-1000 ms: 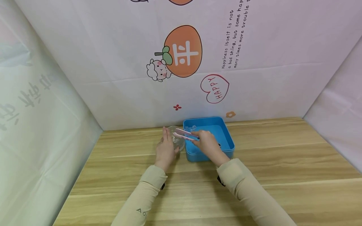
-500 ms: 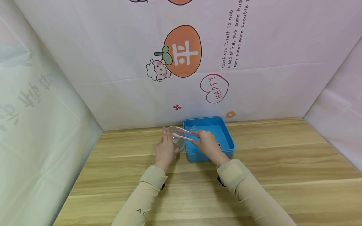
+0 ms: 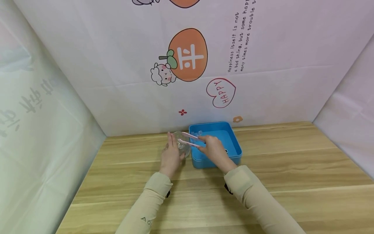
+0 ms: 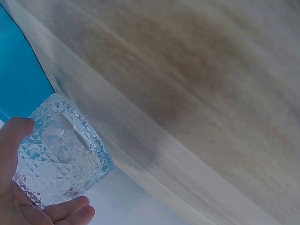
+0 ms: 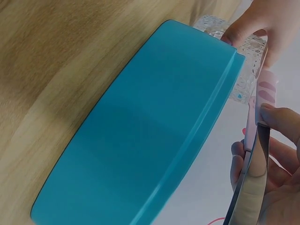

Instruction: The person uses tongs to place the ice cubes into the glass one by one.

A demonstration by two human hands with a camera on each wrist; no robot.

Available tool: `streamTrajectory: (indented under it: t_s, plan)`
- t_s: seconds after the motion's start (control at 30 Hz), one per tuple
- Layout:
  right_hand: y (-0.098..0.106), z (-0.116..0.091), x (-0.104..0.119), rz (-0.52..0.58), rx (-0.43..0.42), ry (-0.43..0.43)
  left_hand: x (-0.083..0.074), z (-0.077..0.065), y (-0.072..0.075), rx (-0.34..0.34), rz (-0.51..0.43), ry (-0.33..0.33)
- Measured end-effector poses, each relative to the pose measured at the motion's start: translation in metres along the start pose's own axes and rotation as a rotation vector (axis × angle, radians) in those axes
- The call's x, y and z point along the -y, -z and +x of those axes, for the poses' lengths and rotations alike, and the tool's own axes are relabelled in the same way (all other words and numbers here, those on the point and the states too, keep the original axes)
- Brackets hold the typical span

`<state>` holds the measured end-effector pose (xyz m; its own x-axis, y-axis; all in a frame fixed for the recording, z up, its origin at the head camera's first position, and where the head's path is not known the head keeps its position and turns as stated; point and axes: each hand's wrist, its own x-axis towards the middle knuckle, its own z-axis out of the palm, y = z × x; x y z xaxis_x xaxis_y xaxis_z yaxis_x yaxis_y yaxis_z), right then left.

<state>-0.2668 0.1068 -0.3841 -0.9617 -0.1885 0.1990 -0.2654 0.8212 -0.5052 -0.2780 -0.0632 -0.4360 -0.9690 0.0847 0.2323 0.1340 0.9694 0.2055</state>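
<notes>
Wood-grain counter (image 3: 125, 162) carries the lot. Leftmost, the person's left hand (image 3: 170, 159) grips a cut-glass cup (image 4: 63, 152), which lies between the thumb on 1 side and the fingers on the other (clear lumps show through its facets). Next come the pink-ended tongs (image 3: 190, 143), their 2 arms parted, the tips over the cup; whether anything sits between those tips is too small to tell. Just beside the cup stands a blue box (image 3: 216, 163), with some clear pieces (image 3: 200, 132) lying near its far left corner. Above the box, the right hand (image 3: 214, 149) pinches the tongs, its thumb where pink meets metal, so the tips extend leftward past this grip.
</notes>
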Motion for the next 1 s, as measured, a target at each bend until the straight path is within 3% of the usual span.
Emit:
streamTrajectory:
  t_s: [0.27,0.47,0.8,1.0]
  plan:
    - [-0.002,0.000,0.001,0.001,-0.001,-0.004,0.001,0.000,0.000,0.021,-0.004,0.018]
    - [-0.001,0.001,-0.004,0.009,-0.061,0.010,0.001,0.000,0.000,0.014,0.007,0.018]
    - [0.000,0.006,-0.022,0.062,-0.110,-0.087,0.001,-0.001,-0.001,-0.015,0.012,0.000]
    - [-0.001,0.008,-0.032,0.024,-0.110,-0.116,0.000,-0.001,0.000,-0.018,0.015,0.003]
